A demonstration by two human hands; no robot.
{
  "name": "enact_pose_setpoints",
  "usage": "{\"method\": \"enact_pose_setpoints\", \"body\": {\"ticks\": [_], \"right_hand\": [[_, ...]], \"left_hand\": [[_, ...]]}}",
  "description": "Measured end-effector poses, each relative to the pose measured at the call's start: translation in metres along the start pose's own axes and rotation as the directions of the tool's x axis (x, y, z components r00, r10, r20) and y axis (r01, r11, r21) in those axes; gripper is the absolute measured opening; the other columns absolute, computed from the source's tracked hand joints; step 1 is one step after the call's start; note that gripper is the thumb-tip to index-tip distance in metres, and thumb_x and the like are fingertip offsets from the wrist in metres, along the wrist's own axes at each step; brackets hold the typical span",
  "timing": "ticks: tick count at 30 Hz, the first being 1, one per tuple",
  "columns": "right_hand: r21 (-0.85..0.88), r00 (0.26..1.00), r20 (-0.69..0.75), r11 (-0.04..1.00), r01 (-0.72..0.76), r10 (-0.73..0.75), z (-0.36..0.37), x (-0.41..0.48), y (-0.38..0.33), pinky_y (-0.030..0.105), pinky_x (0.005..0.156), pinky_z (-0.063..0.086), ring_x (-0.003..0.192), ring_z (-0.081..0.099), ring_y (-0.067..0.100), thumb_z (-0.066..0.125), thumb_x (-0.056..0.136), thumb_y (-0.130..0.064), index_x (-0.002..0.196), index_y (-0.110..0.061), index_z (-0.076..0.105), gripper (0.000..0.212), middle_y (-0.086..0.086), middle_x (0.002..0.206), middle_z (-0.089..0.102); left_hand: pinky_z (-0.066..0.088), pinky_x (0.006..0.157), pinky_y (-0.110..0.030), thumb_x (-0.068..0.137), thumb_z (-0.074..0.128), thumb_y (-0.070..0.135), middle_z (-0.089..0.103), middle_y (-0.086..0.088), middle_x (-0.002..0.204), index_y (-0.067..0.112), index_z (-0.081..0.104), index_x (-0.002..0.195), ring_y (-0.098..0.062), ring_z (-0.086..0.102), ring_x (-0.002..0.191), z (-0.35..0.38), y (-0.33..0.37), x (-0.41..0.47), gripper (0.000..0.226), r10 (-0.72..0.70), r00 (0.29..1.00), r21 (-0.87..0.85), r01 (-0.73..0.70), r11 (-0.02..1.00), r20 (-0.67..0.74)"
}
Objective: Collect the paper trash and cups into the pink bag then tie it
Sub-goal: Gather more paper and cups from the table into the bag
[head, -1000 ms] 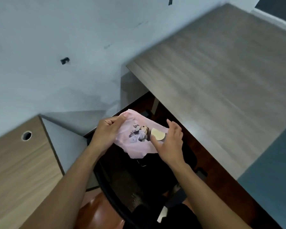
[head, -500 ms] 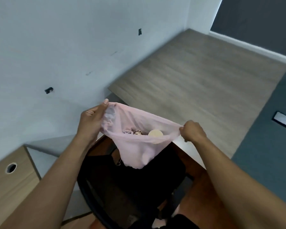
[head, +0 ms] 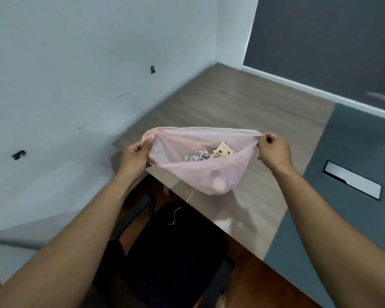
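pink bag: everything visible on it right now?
The pink bag is thin, translucent plastic, held in the air over the wooden table. Its mouth is stretched wide: the left hand grips one end of the rim, the right hand pinches the other. Inside lie crumpled paper and a spotted cream piece. Untied; bottom sags.

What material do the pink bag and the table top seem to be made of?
The pink bag is probably thin plastic film: it is translucent, its contents show through, and it wrinkles at the stretched rim. The table top looks like matte wood-grain laminate, grey-brown with straight streaks; real wood cannot be excluded.
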State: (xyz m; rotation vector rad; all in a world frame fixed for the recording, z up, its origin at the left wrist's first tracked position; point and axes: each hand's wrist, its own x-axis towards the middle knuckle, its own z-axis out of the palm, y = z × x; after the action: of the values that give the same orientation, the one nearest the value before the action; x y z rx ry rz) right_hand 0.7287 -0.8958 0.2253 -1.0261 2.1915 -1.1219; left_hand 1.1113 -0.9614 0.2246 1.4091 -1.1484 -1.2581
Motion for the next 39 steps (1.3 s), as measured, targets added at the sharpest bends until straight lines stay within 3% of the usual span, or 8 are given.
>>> {"method": "enact_pose_setpoints", "body": {"ticks": [4,9,15,17,21,26,34,39], "right_hand": [[-0.091,0.994,0.094,0.995,-0.044,0.052,0.006,0.009,0.03,0.054,0.084,0.064,0.087,0.075,0.04,0.06,0.101,-0.033,0.096,-0.005,0.08,0.034,0.015,0.09,0.079],[-0.1,0.978,0.148,0.986,-0.135,0.149,0.027,0.008,0.077,0.056,0.082,0.064,0.083,0.075,0.039,0.064,0.1,-0.035,0.088,-0.005,0.076,0.035,0.013,0.087,0.079],[-0.09,0.976,0.167,0.988,-0.126,0.14,0.035,0.006,0.094,0.055,0.085,0.065,0.088,0.076,0.035,0.059,0.091,-0.038,0.081,-0.021,0.071,0.023,0.005,0.095,0.081],[-0.08,0.979,0.159,0.99,-0.114,0.126,0.034,0.0,0.092,0.051,0.091,0.063,0.098,0.076,0.037,0.059,0.089,-0.033,0.1,-0.024,0.072,0.018,0.005,0.105,0.08],[-0.072,0.988,0.116,0.993,-0.095,0.103,0.037,-0.037,0.081,0.041,0.095,0.055,0.117,0.069,0.04,0.061,0.098,-0.02,0.156,-0.011,0.044,0.061,0.014,0.125,0.074],[-0.122,0.987,0.14,0.991,-0.058,0.075,0.06,-0.105,0.077,0.041,0.077,0.058,0.087,0.072,0.035,0.057,0.097,-0.028,0.172,-0.02,0.011,0.088,0.01,0.091,0.077],[-0.14,0.973,0.216,0.989,-0.049,0.079,0.108,-0.255,0.061,0.04,0.076,0.054,0.084,0.071,0.024,0.061,0.102,-0.026,0.16,-0.019,0.038,0.063,0.002,0.085,0.073],[-0.163,0.947,0.277,0.979,-0.124,0.166,0.153,-0.368,0.057,0.029,0.071,0.052,0.082,0.07,0.009,0.06,0.108,-0.033,0.155,-0.019,0.047,0.051,-0.005,0.087,0.074]], "left_hand": [[0.061,0.063,-0.021,0.11,0.064,0.021,0.07,-0.004,0.083,0.019,0.077,0.121,-0.009,0.062,0.06,0.034,-0.013,0.01,0.017,-0.151,0.971,0.078,0.139,0.987,0.183],[0.06,0.058,-0.02,0.11,0.061,0.014,0.07,-0.009,0.094,0.012,0.073,0.128,-0.012,0.063,0.062,0.051,-0.042,0.012,0.021,-0.269,0.956,0.094,0.259,0.961,0.113],[0.066,0.07,-0.028,0.105,0.069,0.015,0.083,-0.004,0.105,0.023,0.076,0.127,-0.017,0.072,0.075,0.038,-0.046,0.002,0.025,-0.269,0.958,0.067,0.264,0.962,0.1],[0.068,0.073,-0.03,0.103,0.071,0.018,0.084,-0.006,0.114,0.021,0.071,0.136,-0.021,0.075,0.083,0.026,-0.046,0.001,0.033,-0.273,0.956,0.057,0.268,0.962,0.108],[0.069,0.083,-0.038,0.105,0.071,0.023,0.082,-0.002,0.123,0.021,0.062,0.147,-0.027,0.08,0.098,0.002,-0.047,-0.012,0.044,-0.262,0.955,0.078,0.254,0.964,0.138],[0.068,0.084,-0.04,0.109,0.065,0.024,0.079,0.001,0.128,0.022,0.062,0.148,-0.031,0.08,0.108,-0.037,-0.06,-0.029,0.04,-0.249,0.952,0.112,0.232,0.966,0.176],[0.063,0.089,-0.041,0.115,0.054,0.026,0.082,0.005,0.122,0.028,0.073,0.132,-0.025,0.079,0.106,-0.124,-0.108,-0.069,0.026,-0.196,0.905,0.332,0.065,0.941,0.378],[0.063,0.095,-0.037,0.113,0.055,0.039,0.081,0.022,0.115,0.041,0.074,0.127,-0.008,0.077,0.103,-0.21,-0.151,-0.114,0.023,-0.241,0.789,0.546,-0.138,0.826,0.565]]}}
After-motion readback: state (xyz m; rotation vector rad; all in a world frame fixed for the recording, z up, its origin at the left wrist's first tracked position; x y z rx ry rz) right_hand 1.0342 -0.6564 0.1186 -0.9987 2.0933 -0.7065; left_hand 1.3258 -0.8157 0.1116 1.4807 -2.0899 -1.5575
